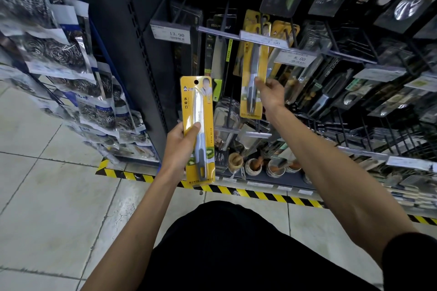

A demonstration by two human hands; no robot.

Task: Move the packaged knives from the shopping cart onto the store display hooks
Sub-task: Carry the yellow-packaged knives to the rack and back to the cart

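slippage: right hand [272,94] pinches a pack [251,101] low, its top above the fingers hidden behind a tag [264,39], so it may miss the hook; left hand [178,144] clamps another pack [197,108]

Yellow packaged knives [280,29] hang on display hooks [226,15] behind price tags [298,57].

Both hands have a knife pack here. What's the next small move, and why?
Probably the right hand pushes its knife pack fully back and lets go: the pack's top sits behind the price tag, among matching yellow packs, while the left hand holds a second pack low, waiting its turn.
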